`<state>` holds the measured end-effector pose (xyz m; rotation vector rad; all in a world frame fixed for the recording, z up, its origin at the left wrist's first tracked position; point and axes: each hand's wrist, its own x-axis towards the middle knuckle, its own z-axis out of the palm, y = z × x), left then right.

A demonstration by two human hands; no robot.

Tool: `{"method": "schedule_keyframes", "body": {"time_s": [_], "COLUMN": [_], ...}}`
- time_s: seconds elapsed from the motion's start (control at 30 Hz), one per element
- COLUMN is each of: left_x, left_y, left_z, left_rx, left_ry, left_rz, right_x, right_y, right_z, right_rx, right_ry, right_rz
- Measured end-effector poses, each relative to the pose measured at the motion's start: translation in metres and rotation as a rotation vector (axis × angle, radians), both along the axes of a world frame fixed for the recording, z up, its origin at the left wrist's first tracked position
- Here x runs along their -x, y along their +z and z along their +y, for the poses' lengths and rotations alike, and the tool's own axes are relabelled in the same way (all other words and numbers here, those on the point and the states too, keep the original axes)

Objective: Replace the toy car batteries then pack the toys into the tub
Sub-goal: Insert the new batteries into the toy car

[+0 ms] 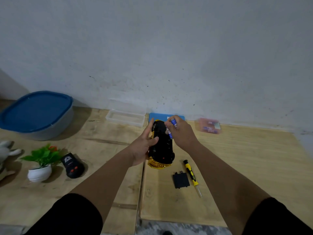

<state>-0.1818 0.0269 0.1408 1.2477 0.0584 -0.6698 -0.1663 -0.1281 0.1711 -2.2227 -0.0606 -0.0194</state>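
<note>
A gold toy car lies upside down with its black underside facing up, tilted over the wooden table. My left hand grips it along its left side. My right hand pinches blue-and-white batteries just above the car's open battery bay. The black battery cover lies on the table below the car. Beside it lies a yellow-and-black screwdriver. The tub, grey with a blue lid on it, stands at the far left by the wall.
A black remote control, a small potted plant and a grey plush toy sit at the left. A clear open plastic box, a blue mat and a pink battery pack line the wall.
</note>
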Motion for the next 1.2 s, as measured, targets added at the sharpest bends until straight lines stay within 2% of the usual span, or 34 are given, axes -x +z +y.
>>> {"method": "schedule_keyframes", "body": {"time_s": [0.23,0.53,0.9,1.07,1.2], "left_x": [-0.005,-0.009,-0.012,-0.009,-0.006], "left_y": [0.004,0.000,0.005,0.002,-0.002], "left_z": [0.003,0.005,0.002,-0.002,0.001], "left_rx": [-0.030,0.015,-0.034,-0.072,-0.084], "left_ry": [-0.063,0.072,0.102,0.139,0.139], "left_rz": [-0.066,-0.073,-0.134,-0.210,-0.286], "right_x": [-0.005,-0.013,-0.012,-0.011,-0.010], "right_y": [-0.005,-0.001,-0.004,-0.004,-0.002], "right_z": [0.000,0.008,0.016,0.020,0.019], "right_rx": [0.042,-0.013,0.088,0.045,0.064], "right_ry": [-0.003,-0.018,-0.083,-0.116,-0.038], "right_rz": [-0.008,0.001,-0.126,-0.060,-0.033]}}
